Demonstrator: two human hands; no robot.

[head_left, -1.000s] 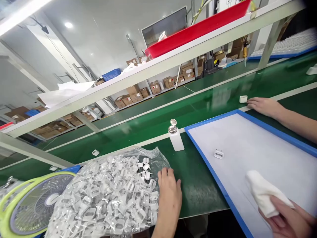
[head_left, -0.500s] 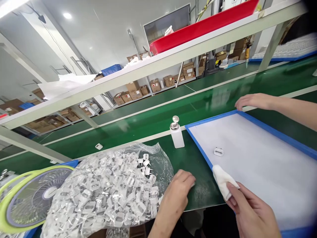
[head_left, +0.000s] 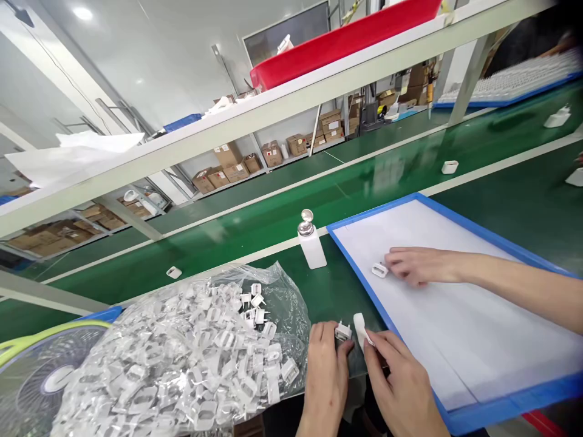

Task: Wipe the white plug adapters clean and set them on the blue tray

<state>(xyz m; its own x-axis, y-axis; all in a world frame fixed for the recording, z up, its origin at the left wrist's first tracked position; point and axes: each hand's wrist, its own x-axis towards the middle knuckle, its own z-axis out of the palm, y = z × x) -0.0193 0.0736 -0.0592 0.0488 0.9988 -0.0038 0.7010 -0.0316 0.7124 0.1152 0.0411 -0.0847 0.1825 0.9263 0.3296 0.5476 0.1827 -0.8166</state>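
My left hand [head_left: 324, 376] grips a small white plug adapter [head_left: 343, 332], its pins pointing up, between thumb and fingers. Pinched in my right hand [head_left: 403, 379] is a folded white cloth [head_left: 361, 329], just right of the adapter and apart from it. Left of my hands, a clear plastic bag [head_left: 291, 297] holds a heap of similar white adapters [head_left: 204, 346]. To the right lies a blue-rimmed tray [head_left: 371, 213] lined with white. One white adapter [head_left: 379, 270] is on it, with a co-worker's hand [head_left: 410, 267] at its right side.
A white pump bottle [head_left: 313, 250] with a metal top stands between bag and tray. Behind runs a green conveyor belt [head_left: 255, 227] carrying a few white pieces [head_left: 449, 167]. A green-rimmed fan [head_left: 54, 376] is at far left; a shelf beam [head_left: 237, 130] crosses above.
My right hand with the cloth has moved left, off the tray toward my left hand. The adapter in my left hand now shows. The co-worker's hand has come in over the tray.
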